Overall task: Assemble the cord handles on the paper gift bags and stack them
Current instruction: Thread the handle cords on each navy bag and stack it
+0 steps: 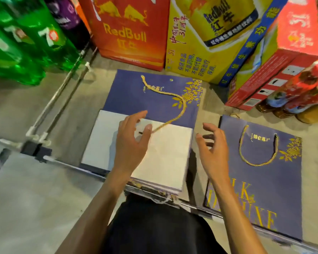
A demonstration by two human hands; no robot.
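Hands first: both are held mid-frame with fingers spread and loosely bent, and nothing is gripped by either one. The left hand is held over the white folded-up bottom panel of a flat purple paper gift bag with gold leaf print. That bag is laid in the centre of the frame on top of a stack of similar bags, whose edges show at its lower end.

A twisted gold cord is attached near that bag's top edge and curved down across the purple face. Its lower end runs right up to the left thumb, and a small dark tip can be seen just past the thumb. Whether the thumb is actually touching the cord can't be told, but no pinch is shown.

The right hand is held palm inward between the centre bag and a second purple gift bag with gold lettering. This second bag is laid flat at the lower right, and a gold cord handle hangs on it in a U loop.

A red Red Bull carton and a yellow Red Bull carton are lined up along the top of the frame. Green plastic bottles are packed into the upper left, and a red printed box is tilted at the upper right. Thin metal rails are run diagonally across the left side over the grey floor.
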